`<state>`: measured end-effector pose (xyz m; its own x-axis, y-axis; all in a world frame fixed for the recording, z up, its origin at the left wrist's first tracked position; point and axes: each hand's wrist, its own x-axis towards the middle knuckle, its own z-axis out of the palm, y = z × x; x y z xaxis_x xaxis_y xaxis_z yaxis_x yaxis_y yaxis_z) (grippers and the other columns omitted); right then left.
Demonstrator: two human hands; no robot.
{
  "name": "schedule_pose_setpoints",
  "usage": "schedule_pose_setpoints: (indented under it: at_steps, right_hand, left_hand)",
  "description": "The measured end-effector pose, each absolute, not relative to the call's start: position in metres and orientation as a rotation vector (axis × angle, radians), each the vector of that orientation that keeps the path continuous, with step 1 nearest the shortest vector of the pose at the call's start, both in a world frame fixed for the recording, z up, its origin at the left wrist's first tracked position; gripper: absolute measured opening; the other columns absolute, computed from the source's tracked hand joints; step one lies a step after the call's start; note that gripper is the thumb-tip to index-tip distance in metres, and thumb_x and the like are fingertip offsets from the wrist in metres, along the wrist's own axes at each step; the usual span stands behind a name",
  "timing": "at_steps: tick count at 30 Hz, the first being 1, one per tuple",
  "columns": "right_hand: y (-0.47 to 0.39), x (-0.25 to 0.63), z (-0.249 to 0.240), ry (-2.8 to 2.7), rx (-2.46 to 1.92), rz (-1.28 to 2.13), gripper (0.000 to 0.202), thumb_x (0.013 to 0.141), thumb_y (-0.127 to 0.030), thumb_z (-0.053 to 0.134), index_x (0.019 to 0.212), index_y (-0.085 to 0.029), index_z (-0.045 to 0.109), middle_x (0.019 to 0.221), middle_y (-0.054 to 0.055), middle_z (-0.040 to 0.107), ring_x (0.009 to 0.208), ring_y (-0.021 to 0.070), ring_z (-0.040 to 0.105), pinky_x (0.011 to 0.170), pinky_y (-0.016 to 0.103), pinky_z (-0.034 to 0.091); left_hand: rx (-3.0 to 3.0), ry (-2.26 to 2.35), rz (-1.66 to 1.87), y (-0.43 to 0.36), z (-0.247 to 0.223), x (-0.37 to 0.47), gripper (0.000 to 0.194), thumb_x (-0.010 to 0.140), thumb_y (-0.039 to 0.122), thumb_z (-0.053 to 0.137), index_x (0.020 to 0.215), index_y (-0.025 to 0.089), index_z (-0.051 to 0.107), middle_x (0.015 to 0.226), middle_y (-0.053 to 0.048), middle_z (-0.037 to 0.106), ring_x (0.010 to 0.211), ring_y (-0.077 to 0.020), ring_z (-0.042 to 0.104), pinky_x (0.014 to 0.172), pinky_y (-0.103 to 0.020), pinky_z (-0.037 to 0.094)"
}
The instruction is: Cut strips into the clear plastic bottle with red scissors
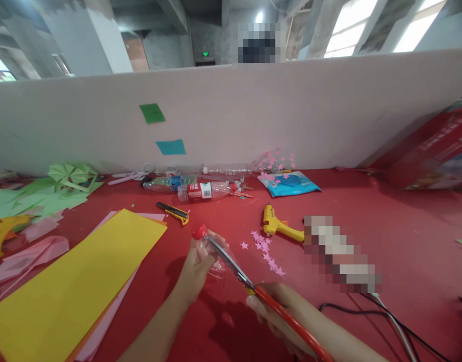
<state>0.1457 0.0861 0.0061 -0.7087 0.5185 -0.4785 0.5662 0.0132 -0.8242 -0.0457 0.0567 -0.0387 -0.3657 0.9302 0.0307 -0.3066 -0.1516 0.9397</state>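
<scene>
My left hand [196, 269] is closed around a clear plastic bottle piece [217, 266] with a red cap [199, 232] at its upper end. In my right hand [278, 306] are long scissors [266, 297] with red handles, their metal blades reaching up and left against the bottle piece near the cap. Pink paper stars [267, 254] lie on the red table [404, 231] to the right of the bottle piece. Behind them rests a yellow glue gun [281, 227].
Yellow paper [83, 281] lies at left, near green scraps [38, 198]. A yellow cutter [174, 212] sits behind my left hand. Plastic bottles [206, 191] and a blue packet [291, 185] lie before the white partition [231, 115]. Cables [351, 311] run at right.
</scene>
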Motion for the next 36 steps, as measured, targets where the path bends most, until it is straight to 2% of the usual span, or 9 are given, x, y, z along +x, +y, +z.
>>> schedule_pose_setpoints:
  at_steps: [4, 12, 16, 19, 21, 25, 32, 36]
  right_hand:
    - [0.087, 0.145, 0.005, 2.296, 1.18, -1.741, 0.04, 0.09, -0.047, 0.047, 0.061, -0.02, 0.038, 0.044, -0.008, 0.036, 0.041, 0.0066, 0.035, 0.044, 0.021, 0.025]
    - [0.086, 0.144, 0.005, 2.288, 1.179, -1.815, 0.044, 0.088, -0.051, 0.05, 0.058, -0.021, 0.037, 0.042, -0.008, 0.035, 0.036, 0.0056, 0.033, 0.04, 0.021, 0.022]
    - [0.086, 0.145, 0.004, 2.121, 1.217, -1.941, 0.049, 0.081, -0.065, 0.049, 0.061, -0.022, 0.038, 0.039, -0.01, 0.035, 0.029, 0.0046, 0.031, 0.033, 0.018, 0.022]
    - [0.085, 0.147, 0.0, 1.979, 1.22, -2.047, 0.058, 0.073, -0.079, 0.044, 0.066, -0.022, 0.041, 0.036, -0.011, 0.034, 0.026, 0.0054, 0.032, 0.03, 0.017, 0.026]
    - [0.084, 0.149, -0.003, 1.99, 1.194, -2.075, 0.061, 0.072, -0.082, 0.041, 0.068, -0.021, 0.044, 0.037, -0.011, 0.037, 0.027, 0.0054, 0.034, 0.032, 0.017, 0.03]
    - [0.081, 0.15, -0.004, 2.076, 1.106, -2.053, 0.06, 0.075, -0.08, 0.04, 0.067, -0.02, 0.045, 0.035, -0.009, 0.039, 0.03, 0.0052, 0.036, 0.04, 0.018, 0.033]
    - [0.091, 0.147, -0.002, 2.224, 1.381, -1.859, 0.055, 0.073, -0.075, 0.049, 0.064, -0.022, 0.038, 0.044, -0.009, 0.034, 0.034, 0.0062, 0.032, 0.036, 0.019, 0.024]
    - [0.094, 0.148, -0.004, 2.314, 1.392, -1.698, 0.051, 0.076, -0.068, 0.053, 0.062, -0.022, 0.035, 0.05, -0.007, 0.035, 0.043, 0.0085, 0.035, 0.04, 0.02, 0.024]
  left_hand:
    - [0.816, 1.136, 1.679, 0.057, -0.04, -0.045, 0.03, 0.074, 0.026, 0.07, 0.099, 0.022, 0.055, 0.099, -0.003, 0.067, 0.094, -0.0208, 0.066, 0.089, -0.038, 0.047]
    - [0.817, 1.109, 1.682, 0.057, -0.04, -0.046, 0.03, 0.073, 0.025, 0.07, 0.099, 0.022, 0.056, 0.099, -0.004, 0.068, 0.094, -0.0219, 0.066, 0.089, -0.039, 0.047]
    - [0.781, 1.066, 1.688, 0.058, -0.04, -0.046, 0.037, 0.067, 0.022, 0.075, 0.099, 0.021, 0.057, 0.098, -0.005, 0.068, 0.094, -0.0228, 0.066, 0.089, -0.039, 0.048]
    - [0.75, 1.076, 1.687, 0.059, -0.038, -0.046, 0.039, 0.062, 0.017, 0.077, 0.096, 0.02, 0.059, 0.094, -0.004, 0.068, 0.093, -0.0221, 0.066, 0.087, -0.036, 0.048]
    - [0.686, 1.091, 1.702, 0.06, -0.035, -0.047, 0.038, 0.061, 0.016, 0.076, 0.094, 0.02, 0.059, 0.092, -0.004, 0.068, 0.09, -0.0211, 0.066, 0.085, -0.035, 0.049]
    - [0.507, 1.097, 1.849, 0.063, -0.028, -0.059, 0.035, 0.06, 0.019, 0.075, 0.091, 0.02, 0.059, 0.088, -0.002, 0.069, 0.083, -0.0185, 0.066, 0.085, -0.036, 0.048]
    - [0.363, 0.848, 1.832, 0.06, -0.022, -0.069, 0.035, 0.057, 0.017, 0.074, 0.09, 0.019, 0.062, 0.093, -0.005, 0.068, 0.092, -0.0205, 0.065, 0.086, -0.037, 0.05]
    - [0.261, 0.81, 1.776, 0.061, -0.023, -0.067, 0.028, 0.066, 0.03, 0.073, 0.089, 0.018, 0.062, 0.09, -0.006, 0.069, 0.089, -0.0211, 0.066, 0.078, -0.036, 0.053]
